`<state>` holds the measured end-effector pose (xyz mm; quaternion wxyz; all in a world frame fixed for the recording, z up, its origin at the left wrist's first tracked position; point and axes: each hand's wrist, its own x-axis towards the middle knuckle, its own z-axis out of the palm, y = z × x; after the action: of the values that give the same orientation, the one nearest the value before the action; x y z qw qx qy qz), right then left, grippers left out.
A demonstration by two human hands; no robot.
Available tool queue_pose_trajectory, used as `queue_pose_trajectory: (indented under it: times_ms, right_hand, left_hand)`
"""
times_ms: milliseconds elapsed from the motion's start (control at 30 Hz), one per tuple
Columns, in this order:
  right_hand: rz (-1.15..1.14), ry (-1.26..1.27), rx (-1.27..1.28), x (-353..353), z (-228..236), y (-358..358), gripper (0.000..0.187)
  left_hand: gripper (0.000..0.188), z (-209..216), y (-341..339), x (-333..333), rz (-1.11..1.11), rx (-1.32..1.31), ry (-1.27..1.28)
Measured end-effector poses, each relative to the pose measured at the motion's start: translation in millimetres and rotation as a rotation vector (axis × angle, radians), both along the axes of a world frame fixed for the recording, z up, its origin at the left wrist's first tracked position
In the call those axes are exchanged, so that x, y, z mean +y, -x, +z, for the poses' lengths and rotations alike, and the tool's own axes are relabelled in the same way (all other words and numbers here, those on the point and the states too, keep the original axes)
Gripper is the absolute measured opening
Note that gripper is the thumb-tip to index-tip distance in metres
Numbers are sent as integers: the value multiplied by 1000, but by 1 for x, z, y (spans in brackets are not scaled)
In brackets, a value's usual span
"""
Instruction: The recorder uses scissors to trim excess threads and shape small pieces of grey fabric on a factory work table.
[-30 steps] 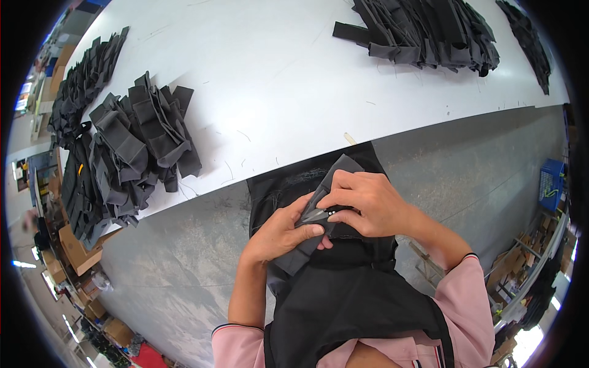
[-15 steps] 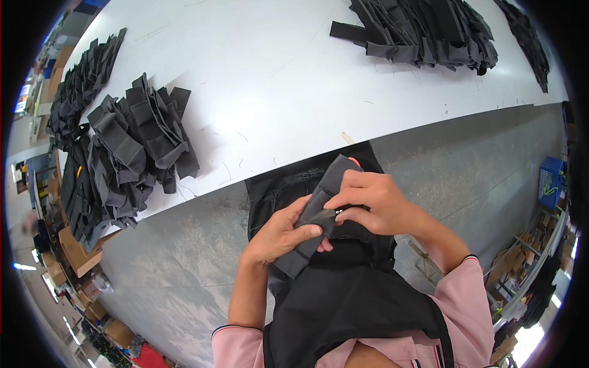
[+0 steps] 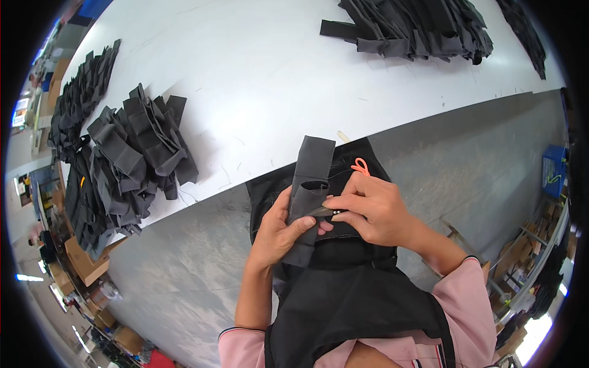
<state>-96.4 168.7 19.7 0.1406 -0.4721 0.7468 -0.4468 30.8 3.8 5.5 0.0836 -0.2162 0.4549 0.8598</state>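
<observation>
- Nearest me is the black apron [image 3: 362,288], with the work held above its lower part, just short of the table.
- My left hand [image 3: 276,233] grips the strip [image 3: 315,156], thumb on top, other fingers mostly hidden behind it.
- The strip slants up past the table's edge in my view; I can't tell whether its far end touches. A fold gapes near its middle, and a stitched line runs along one side.
- My right hand [image 3: 375,207] is closed, thumb and fingers pinching the snips [image 3: 323,212], whose pointed blade lies at the strip beside my left thumb. I can't tell whether it touches the cloth or has cut anything.
- Just beyond those knuckles I see an orange loop [image 3: 361,165]; its link to the snips is hidden.
- I judge this one strip partway through: stitched, but with the blade at it and not yet set down.
- On the white table [image 3: 264,98] lie loose threads [image 3: 227,175], the left pile [image 3: 132,144] and, farther off, the right pile [image 3: 423,30]. I can't tell which pile is finished and which is waiting, so the overall count done or left stays unclear to me.
</observation>
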Motion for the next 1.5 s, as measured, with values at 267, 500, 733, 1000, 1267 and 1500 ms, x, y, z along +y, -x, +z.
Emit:
queue_pose_trajectory:
  times_ms: [267,500,733,1000,1267,1500]
  right_hand:
    - [157,36,62,-5,2,16,19]
    - [179,49,174,-4,5,19,18]
    - [-46,18,-28,7,13,6,26]
    - [-72,-62,125,4,23,-9,35]
    - [-109,-66,159,1,20,-18,37]
    - [-134,-74,141,2,19,-24,36]
  left_hand:
    - [58,-6,-5,2,-7,40,-16]
    - [66,-8,-5,6,54,57,-90]
    - [68,-16,-4,12,162,188,-21]
    - [69,-16,-2,21,255,260,202]
    - [64,-21,-5,26,356,298,237]
    - [64,-24,-6,27,362,307,247]
